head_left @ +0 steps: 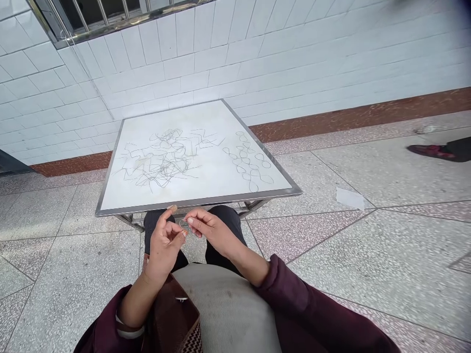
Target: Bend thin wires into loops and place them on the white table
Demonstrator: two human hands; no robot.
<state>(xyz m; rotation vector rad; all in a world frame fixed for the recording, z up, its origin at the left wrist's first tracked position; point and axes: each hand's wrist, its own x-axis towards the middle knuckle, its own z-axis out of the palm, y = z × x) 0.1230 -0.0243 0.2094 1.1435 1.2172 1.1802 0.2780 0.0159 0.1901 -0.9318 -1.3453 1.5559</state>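
Note:
A thin wire (pixel 180 223), bent into a small curve, spans the gap between my two hands just in front of the table's near edge. My left hand (pixel 165 245) pinches its lower end between thumb and a finger, with the index finger raised. At the upper end, my right hand (pixel 208 228) grips the wire between thumb and fingertips. On the white table (pixel 209 181) lies a loose tangle of thin bent wires (pixel 165 157). To the right of the tangle, several wires shaped into rounded loops (pixel 248 159) are spread out.
The table's metal rim (pixel 198 200) runs close above my knees. Behind it stands a white tiled wall (pixel 206 59) with a barred window (pixel 106 14). A person's shoe (pixel 432 151) and a white paper piece (pixel 349 198) are on the floor at right.

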